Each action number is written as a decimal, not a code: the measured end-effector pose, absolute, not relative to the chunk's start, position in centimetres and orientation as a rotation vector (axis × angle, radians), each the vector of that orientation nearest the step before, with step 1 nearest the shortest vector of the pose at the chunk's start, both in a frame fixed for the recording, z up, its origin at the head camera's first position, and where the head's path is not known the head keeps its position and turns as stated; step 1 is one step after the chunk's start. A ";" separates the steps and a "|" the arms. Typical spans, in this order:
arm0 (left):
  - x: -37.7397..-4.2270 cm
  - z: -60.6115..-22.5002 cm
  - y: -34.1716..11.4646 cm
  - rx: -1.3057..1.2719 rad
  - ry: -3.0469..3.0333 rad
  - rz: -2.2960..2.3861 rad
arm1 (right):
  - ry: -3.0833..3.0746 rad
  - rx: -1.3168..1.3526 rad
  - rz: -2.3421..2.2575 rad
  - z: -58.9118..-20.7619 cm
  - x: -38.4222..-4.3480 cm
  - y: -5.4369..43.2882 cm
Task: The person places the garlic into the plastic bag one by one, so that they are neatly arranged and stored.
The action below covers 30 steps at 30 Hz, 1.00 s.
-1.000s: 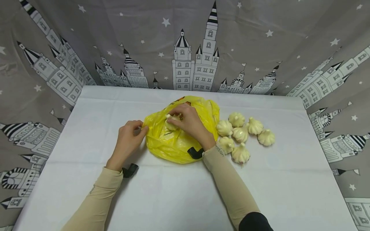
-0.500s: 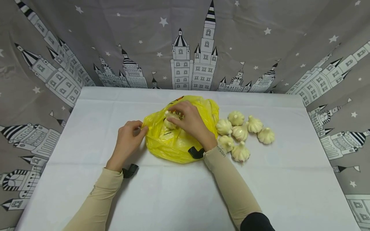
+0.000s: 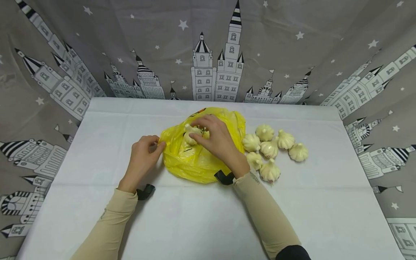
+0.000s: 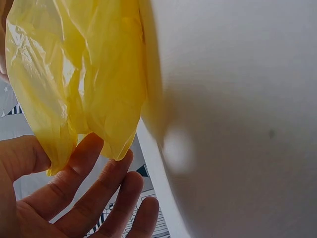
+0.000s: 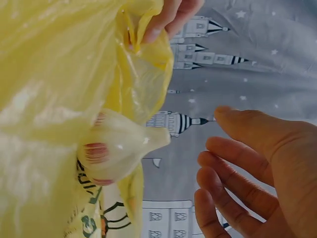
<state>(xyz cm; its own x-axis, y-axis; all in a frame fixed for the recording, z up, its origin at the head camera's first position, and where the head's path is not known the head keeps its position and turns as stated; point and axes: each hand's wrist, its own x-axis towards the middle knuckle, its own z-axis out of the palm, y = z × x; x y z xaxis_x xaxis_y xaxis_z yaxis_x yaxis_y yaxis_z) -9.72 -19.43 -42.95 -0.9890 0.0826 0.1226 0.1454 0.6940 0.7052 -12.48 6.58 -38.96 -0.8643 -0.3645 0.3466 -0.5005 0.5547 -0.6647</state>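
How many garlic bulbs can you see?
8 in view: one garlic bulb at the yellow bag, beside the right hand, and seven other bulbs bunched on the white table, right of the bag. More may be hidden inside.

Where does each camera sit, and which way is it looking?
Head: on the head, facing forward and down at garlic bulbs and yellow bag; left hand, right hand and sleeves show.
Left wrist: on that wrist, facing the bag and white table; left fingers show, pinching the bag's edge.
Right wrist: on that wrist, facing one bulb, the bag and gray cloth; right fingers show, apart from the bulb.
Both wrist views share the bag, cloth and left fingers.
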 end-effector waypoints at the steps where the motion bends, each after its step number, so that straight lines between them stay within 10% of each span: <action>1: -9.7 -42.9 -19.4 -0.187 -2.819 -1.183 | -2.616 0.735 1.194 -38.8 -12.2 6.7; 30: -9.8 -42.9 -19.0 -0.170 -2.838 -1.167 | -2.492 0.655 1.050 -38.6 -2.7 16.1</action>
